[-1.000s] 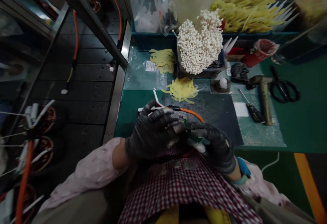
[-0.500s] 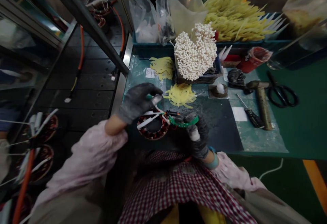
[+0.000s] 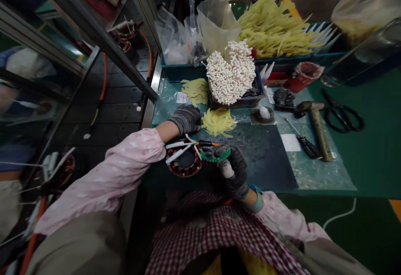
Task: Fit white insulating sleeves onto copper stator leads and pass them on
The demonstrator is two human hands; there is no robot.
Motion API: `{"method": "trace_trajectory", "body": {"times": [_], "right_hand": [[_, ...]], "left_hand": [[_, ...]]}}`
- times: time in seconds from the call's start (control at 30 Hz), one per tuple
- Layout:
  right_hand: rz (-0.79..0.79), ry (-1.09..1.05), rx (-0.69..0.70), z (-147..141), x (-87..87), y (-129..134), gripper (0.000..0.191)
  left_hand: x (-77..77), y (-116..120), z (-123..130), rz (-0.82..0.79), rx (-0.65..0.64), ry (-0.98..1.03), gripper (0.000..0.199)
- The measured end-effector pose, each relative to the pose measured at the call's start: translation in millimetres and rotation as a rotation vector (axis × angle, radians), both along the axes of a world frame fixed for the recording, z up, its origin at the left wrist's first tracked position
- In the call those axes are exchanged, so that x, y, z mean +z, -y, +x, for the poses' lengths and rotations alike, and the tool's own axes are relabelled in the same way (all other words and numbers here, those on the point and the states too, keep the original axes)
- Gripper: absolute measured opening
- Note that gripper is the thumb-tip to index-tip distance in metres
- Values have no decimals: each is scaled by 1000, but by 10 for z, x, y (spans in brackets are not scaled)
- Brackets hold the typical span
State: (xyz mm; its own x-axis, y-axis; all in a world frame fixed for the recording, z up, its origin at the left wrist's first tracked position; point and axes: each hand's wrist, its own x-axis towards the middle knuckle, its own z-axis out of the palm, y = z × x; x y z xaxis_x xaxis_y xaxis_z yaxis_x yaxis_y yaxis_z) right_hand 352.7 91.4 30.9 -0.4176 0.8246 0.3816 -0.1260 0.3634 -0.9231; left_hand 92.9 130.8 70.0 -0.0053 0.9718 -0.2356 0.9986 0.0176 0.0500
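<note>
My left hand [image 3: 185, 119], in a dark grey glove, rests curled on the mat next to a pile of flat yellow strips [image 3: 218, 122]. Whether it holds anything is hidden. My right hand [image 3: 234, 172], also gloved, has a white wrap on one finger and grips a curved green plastic band [image 3: 216, 156]. Between my hands lies a motor stator [image 3: 184, 172] with copper windings. White lead wires [image 3: 177, 149] and a black connector on an orange wire [image 3: 205, 143] run from it, close to the band.
A tray holds a big bundle of white-tipped sticks [image 3: 230, 72]. Around it are a hammer [image 3: 318, 128], scissors [image 3: 343, 116], a screwdriver [image 3: 308, 147], and a red cup [image 3: 302, 76]. Blue bins [image 3: 282, 59] hold yellow strips. More stators [image 3: 62, 170] sit on a conveyor [image 3: 103, 128] at left.
My hands have moved apart since the oldest frame, and the stator now shows on the mat. My left hand has shifted right towards the yellow strips. The camera view has tilted slightly.
</note>
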Motion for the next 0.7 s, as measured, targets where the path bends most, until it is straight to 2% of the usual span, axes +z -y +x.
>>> {"method": "trace_trajectory", "body": {"times": [0.17,0.27,0.33,0.4,0.43,0.47,0.5,0.57,0.63,0.7], "right_hand": [[-18,-42,40,6,-15,13,19],[28,-18,-27,23,-62,-21,20],[56,38,-84,37,-68,-57,25],[62,64,-96,46,-30,-87,29],[54,68,-82,46,5,-96,31],[37,73,-61,42,46,-98,31],[14,77,-48,34,90,-94,32],[-47,74,-46,6,167,-71,34],[-124,68,-46,-29,207,-34,35],[-181,58,-51,-56,209,6,38]], "left_hand": [[134,-48,-41,18,87,13,22],[215,-40,-136,118,173,21,22],[315,73,-183,199,224,26,23],[465,303,-147,305,219,121,23],[551,455,-80,349,193,186,23],[636,621,22,482,140,378,24],[711,790,158,529,99,453,30],[802,1090,494,563,11,573,24],[787,1288,831,598,-42,607,22],[686,1379,1066,584,-7,511,24]]}}
